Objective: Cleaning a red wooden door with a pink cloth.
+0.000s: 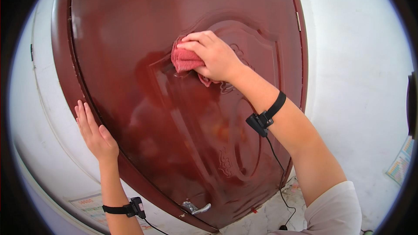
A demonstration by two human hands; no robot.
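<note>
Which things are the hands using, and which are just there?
In use:
pinkish-red cloth, in the right hand
reddish-brown panelled door, under the cloth
door frame, by the left hand

Just there:
silver door handle
printed wall chart

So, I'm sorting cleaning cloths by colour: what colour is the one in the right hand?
The cloth in the right hand is pinkish red, clearest in the head view.

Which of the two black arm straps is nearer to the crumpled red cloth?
The black strap on the right forearm, since the right hand holds the red cloth; the other strap circles the left forearm, farther away.
</note>
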